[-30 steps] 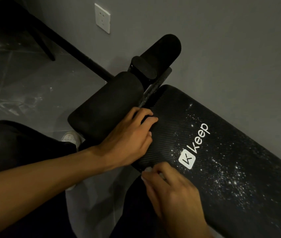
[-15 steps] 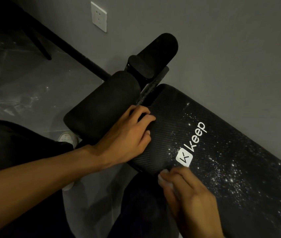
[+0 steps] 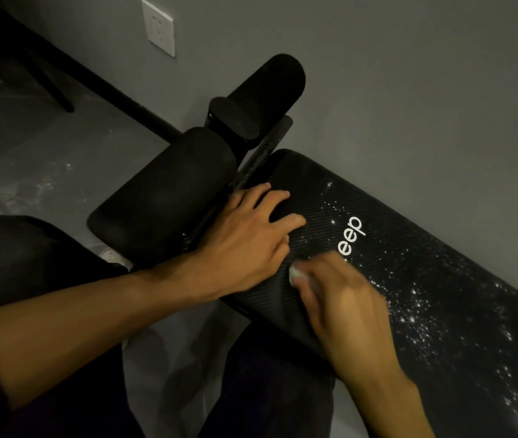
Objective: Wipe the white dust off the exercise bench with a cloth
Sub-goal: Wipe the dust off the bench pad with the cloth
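Black ribbed padding covers the exercise bench [image 3: 362, 197], which lies along the grey wall [image 3: 409, 90]; it looks firm, heavy and grippy, so it should stay put under rubbing. White dust [image 3: 434, 314] speckles it towards the lower right. The left hand [image 3: 245, 238] lies flat and spread at the pad's end, bracing. The right hand [image 3: 349, 308], blurred, is closed over a small white cloth [image 3: 295, 273], likely soft and light, best bunched under the fingertips. Most of the cloth and part of the logo are hidden
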